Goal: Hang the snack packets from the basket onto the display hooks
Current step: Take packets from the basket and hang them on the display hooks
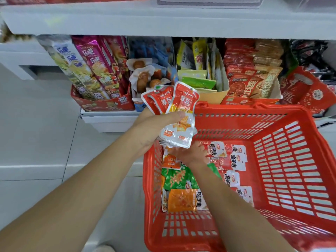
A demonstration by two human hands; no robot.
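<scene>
Several red-and-white foil snack packets (182, 113): fanned upright over the far left corner of the red slotted plastic basket (294, 171).
Left hand (154, 131): thumb and fingers clamped round that bunch.
Right hand (192, 153): low inside the basket; whether it grips anything cannot be told.
Loose green, orange and red packets (179, 179): lying along the basket's left floor.

light: bright, even, diffuse from above | shadows: faint; dark recess beneath far shelf (163, 20) | glare: soft sheen on foil snack packets (183, 99) | blur: far top and far-left edges smeared | distortion: wide-angle bowing, red basket (236, 120) rim splayed
</scene>
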